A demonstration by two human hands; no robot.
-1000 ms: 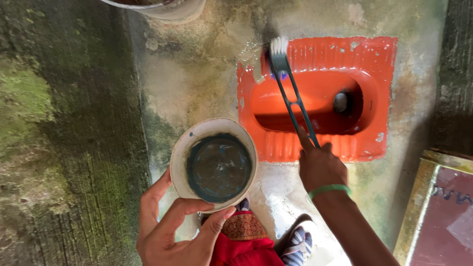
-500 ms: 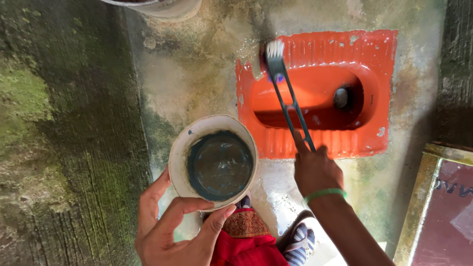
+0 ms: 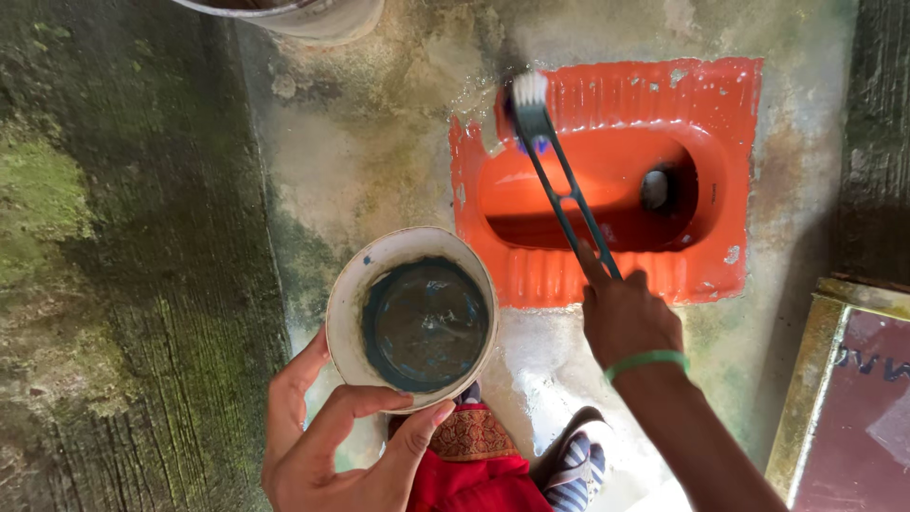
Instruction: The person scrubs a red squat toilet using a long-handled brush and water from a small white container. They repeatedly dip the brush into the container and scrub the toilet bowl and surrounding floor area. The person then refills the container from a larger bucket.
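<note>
My left hand [image 3: 332, 441] grips a round white mug [image 3: 411, 318] from below; it holds dark water and sits level over the wet floor. My right hand [image 3: 627, 318], with a green band at the wrist, is closed on the dark handle of a long toilet brush [image 3: 559, 180]. The brush's white bristles press on the far left corner of an orange squat toilet pan [image 3: 706, 95] set into the floor. The pan's drain hole [image 3: 656, 190] shows at the right of the bowl.
A mossy, dark green wall [image 3: 114, 284] runs along the left. A pale bucket rim [image 3: 303, 14] sits at the top edge. A framed door panel [image 3: 844, 398] stands at the lower right. My red garment and a striped sandal [image 3: 573, 465] are below, on wet concrete.
The brush head has shifted slightly back and forth along the pan's far left corner, and my right hand moved a little to the right. The mug has stayed almost still.
</note>
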